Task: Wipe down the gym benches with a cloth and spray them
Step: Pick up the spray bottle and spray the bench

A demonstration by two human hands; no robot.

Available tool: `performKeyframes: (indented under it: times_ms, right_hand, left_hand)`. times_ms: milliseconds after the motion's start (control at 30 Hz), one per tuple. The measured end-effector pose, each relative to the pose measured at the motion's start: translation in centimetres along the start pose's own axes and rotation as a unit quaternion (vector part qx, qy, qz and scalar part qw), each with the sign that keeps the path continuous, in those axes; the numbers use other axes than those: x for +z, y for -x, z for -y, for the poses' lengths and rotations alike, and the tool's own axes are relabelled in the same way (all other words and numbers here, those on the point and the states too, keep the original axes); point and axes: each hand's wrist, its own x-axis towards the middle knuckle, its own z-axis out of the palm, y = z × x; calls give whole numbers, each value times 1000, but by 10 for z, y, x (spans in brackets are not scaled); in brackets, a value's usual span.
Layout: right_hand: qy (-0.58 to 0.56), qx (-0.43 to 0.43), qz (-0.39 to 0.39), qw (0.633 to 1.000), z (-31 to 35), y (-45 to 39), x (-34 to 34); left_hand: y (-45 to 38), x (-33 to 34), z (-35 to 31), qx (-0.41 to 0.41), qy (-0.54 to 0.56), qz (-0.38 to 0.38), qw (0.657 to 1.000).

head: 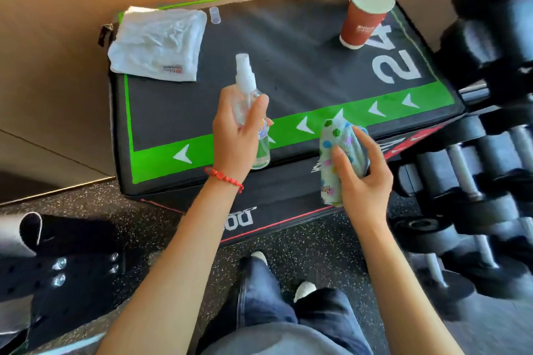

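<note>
Left hand (235, 135) gripping clear spray bottle (250, 112), right hand (362, 179) clutching dotted cloth (336, 153), both above padded bench (288, 66) front edge; overspray likely wetting folded white towel (157, 43), far-left corner; paper cup (364, 16) tippable mid-wipe.

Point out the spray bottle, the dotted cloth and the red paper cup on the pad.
spray bottle (245, 82): head view, on the white pump neck above the left hand.
dotted cloth (331, 135): head view, on the upper fold, held in the right hand.
red paper cup (360, 26): head view, on its side wall.
</note>
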Motion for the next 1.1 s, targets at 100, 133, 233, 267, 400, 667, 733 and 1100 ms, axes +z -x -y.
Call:
performKeyframes:
  times_ms: [100,133,233,267,400,667,733,1100]
  right_hand:
    - [12,11,-46,999,-9,8,-31]
    - [14,17,-59,998,-12,11,-42]
    - [17,40,-101,994,-21,22,-76]
    - [18,47,-113,992,-23,26,-88]
    - [20,58,-155,986,-34,49,-141]
    - [36,95,-240,965,-64,113,-270]
    - [43,97,-271,957,-73,132,-303]
    - [54,161,-469,866,-107,224,-428]
  left_hand:
    - [22,29,-1,-7,4,51,999]
    - [31,39,-1,-15,5,69,997]
    - [59,68,2,-33,-1,120,992]
    - [69,78,3,-42,0,130,991]
    - [116,119,3,-77,-2,189,979]
    - [236,199,-4,-128,29,350,928]
    - [269,220,-4,-137,38,395,908]
    - [412,315,-20,-181,51,622,760]
